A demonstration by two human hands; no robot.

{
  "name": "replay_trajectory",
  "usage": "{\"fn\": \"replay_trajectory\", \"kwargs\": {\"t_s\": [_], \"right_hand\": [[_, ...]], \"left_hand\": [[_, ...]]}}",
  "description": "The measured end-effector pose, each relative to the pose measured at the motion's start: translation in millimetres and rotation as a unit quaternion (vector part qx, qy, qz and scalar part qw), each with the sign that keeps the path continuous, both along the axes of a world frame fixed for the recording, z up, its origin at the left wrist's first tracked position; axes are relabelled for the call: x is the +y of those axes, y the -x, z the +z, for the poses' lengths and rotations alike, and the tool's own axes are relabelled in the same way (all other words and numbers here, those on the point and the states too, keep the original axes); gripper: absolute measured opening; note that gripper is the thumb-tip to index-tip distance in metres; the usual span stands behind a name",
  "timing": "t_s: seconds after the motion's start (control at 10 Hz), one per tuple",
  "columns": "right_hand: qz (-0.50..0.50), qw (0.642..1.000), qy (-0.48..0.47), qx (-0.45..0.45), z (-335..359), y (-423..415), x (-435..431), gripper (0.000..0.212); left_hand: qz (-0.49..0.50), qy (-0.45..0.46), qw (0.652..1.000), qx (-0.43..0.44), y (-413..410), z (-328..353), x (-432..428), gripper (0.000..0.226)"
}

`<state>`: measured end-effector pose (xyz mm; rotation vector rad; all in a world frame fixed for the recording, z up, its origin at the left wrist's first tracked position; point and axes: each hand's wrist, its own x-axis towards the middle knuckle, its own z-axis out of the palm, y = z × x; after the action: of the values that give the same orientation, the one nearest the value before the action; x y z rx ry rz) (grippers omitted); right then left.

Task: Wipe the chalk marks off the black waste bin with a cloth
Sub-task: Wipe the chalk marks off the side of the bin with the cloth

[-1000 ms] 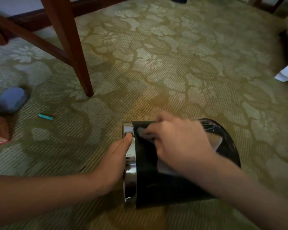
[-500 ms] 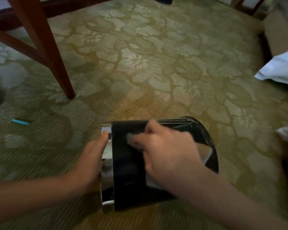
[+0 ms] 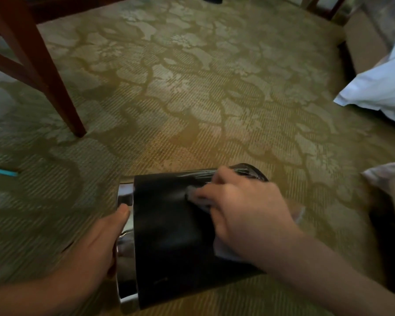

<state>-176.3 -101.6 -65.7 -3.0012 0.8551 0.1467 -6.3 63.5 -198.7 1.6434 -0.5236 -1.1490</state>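
Here, the floor is covered by an olive floral-patterned carpet [image 3: 192,92]; a red-brown wooden furniture leg [image 3: 43,71] stands at upper left, white bedding [image 3: 383,87] hangs at right, and a turquoise chalk stick [image 3: 4,172] lies at left. The black waste bin [image 3: 169,236] is laid on its side, its chrome rim [image 3: 124,247] gripped by the left hand [image 3: 94,249]. A pale cloth [image 3: 224,249] is pressed flat against the bin wall by the right hand [image 3: 244,215], fingers curled over it.

The right hand [image 3: 244,208], pressing the pale crumpled cloth [image 3: 200,198], now sits farther toward the far open end of the glossy black waste bin [image 3: 171,236] than a second ago, leaving more bare black side beside the chrome rim.
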Motion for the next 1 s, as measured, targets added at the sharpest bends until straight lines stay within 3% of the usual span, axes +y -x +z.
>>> {"fn": "replay_trajectory", "kwargs": {"t_s": [0.1,0.2,0.3,0.4,0.5,0.7,0.8,1.0], "right_hand": [[-0.005,0.999,0.025,0.031,1,10,-9,0.039],[-0.106,0.985,0.119,0.061,13,30,-39,0.032],[-0.100,0.985,0.129,0.064,12,26,-32,0.031],[-0.023,0.998,0.057,0.032,8,7,10,0.036],[0.020,0.999,0.008,0.028,5,2,29,0.036],[-0.130,0.981,0.129,0.068,17,52,-13,0.032],[-0.119,0.974,0.163,0.101,14,60,-10,0.030],[-0.054,0.994,0.082,0.058,10,62,16,0.029]], "left_hand": [[-0.007,-0.013,1.000,0.002,4,0,8,0.090],[-0.012,-0.006,1.000,0.000,6,1,12,0.085],[-0.025,0.040,0.998,-0.038,8,7,13,0.068],[0.001,0.001,0.998,-0.070,7,3,23,0.073],[-0.031,-0.008,0.994,-0.104,8,3,38,0.062],[-0.103,-0.021,0.994,-0.006,13,16,39,0.088],[-0.118,-0.043,0.992,-0.008,15,17,45,0.086],[-0.162,-0.080,0.982,-0.062,15,13,57,0.061]]}}
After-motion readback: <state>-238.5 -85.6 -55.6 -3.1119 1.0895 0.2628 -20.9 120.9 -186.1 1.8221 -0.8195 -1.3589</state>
